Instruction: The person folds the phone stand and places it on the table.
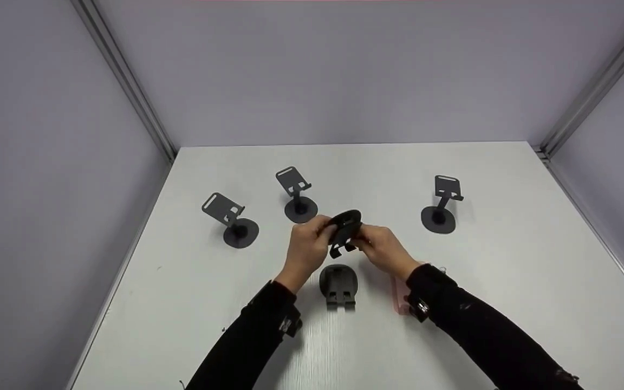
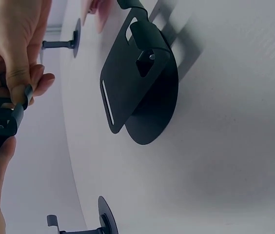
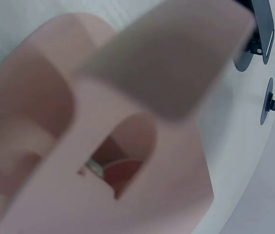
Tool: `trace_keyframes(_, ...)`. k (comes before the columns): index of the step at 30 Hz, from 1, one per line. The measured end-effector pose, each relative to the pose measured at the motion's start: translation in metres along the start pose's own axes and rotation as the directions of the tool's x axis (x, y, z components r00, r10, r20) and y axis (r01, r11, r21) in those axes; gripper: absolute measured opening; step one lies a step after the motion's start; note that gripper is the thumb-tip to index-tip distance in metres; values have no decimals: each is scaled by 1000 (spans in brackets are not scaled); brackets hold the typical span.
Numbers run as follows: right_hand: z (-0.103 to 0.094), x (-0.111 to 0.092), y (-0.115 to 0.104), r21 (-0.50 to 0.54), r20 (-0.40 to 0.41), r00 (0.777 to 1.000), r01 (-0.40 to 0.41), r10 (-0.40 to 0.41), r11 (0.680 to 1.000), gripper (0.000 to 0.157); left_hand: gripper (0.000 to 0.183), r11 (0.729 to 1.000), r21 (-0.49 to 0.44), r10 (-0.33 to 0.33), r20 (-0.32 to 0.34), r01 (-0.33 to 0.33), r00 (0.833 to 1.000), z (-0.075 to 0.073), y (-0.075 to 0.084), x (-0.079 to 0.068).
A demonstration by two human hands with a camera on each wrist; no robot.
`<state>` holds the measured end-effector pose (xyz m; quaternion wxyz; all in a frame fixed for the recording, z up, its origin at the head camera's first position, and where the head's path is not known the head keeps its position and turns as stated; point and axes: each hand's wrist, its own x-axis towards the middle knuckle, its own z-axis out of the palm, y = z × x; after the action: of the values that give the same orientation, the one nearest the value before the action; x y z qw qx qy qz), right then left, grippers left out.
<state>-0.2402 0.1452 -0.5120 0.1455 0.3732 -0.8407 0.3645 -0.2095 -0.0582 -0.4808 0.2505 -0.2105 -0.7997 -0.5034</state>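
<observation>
Both hands hold a black phone stand [image 1: 346, 230] raised above the middle of the table. My left hand [image 1: 307, 244] grips its left side, with the thumb on it. From the other side my right hand [image 1: 383, 249] pinches the stand near its lipped edge; the left wrist view shows thumb and fingers on a bent lip. Below the hands, a second black phone stand [image 2: 132, 73] lies folded on the table, its plate down over the round base. A pink phone stand [image 3: 176, 170] fills much of the right wrist view, partly hidden under the right forearm in the head view.
Three black phone stands stand unfolded farther back: one at left [image 1: 240, 233], one behind the left hand [image 1: 300, 208], one at right [image 1: 438, 219]. The white table [image 1: 507, 303] is bounded by a back wall [image 1: 344, 81] and side walls.
</observation>
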Motion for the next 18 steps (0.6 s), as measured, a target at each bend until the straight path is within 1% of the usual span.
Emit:
trace_keyframes(5,-1,-1,1,-8,6,1000,14,-14,1000,6,5,1000,-1,0,4,0,1000,1,0,0)
trace_keyframes(13,-4,0,-1,26,33,999,-8,8,1000,5,4,1000,7,5,-8,-5,1000,0,0,1)
trace_keyframes(18,-6,0,-3,54,68,997,-40,36,998,6,4,1000,1,-16,-3,16,1000,-1,0,1)
